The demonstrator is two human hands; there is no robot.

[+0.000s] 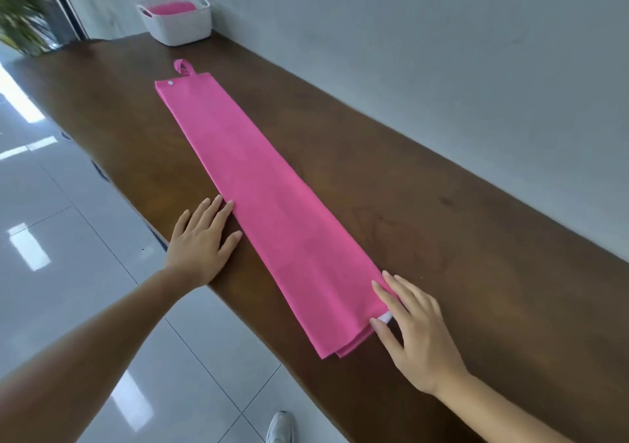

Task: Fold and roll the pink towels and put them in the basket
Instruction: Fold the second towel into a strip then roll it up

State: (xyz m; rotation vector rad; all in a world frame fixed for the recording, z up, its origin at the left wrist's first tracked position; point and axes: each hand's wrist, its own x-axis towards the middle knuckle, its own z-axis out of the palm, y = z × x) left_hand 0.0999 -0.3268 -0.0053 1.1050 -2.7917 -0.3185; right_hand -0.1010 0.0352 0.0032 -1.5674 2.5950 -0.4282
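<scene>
Desk: a long brown wooden top [442, 221], its back edge set against a grey wall [408, 51].
Towel: one pink towel [265, 211] lies flat on the desk, folded into a long narrow strip that runs lengthwise along it. At its close end the layers sit slightly out of line.
Towel fittings: a pink hanging loop [183, 67] and a small round snap [170, 83] at the far end; a white tag [386, 316] shows at the close end, on the wall-side edge.
Left hand: the left hand [200, 242] rests palm down at the desk's front edge. Fingers are straight and slightly spread, holding nothing; the fingertips touch the towel's front-side edge about halfway along the strip.
Right hand: the right hand [415, 330] lies palm down on the desk beside the towel's close end. Fingers are straight, grasping nothing; the fingertips rest on the towel's wall-side edge, by the tag.
Basket: a white woven basket [180, 25] with handles stands at the desk's far end against the wall, well apart from the strip.
Basket contents: pink cloth [172, 7] inside; its shape cannot be told.
Surroundings: glossy tiled floor [68, 221], a green plant [20, 10] past the far end, blurred, and a white shoe [280, 425] below the front edge.
</scene>
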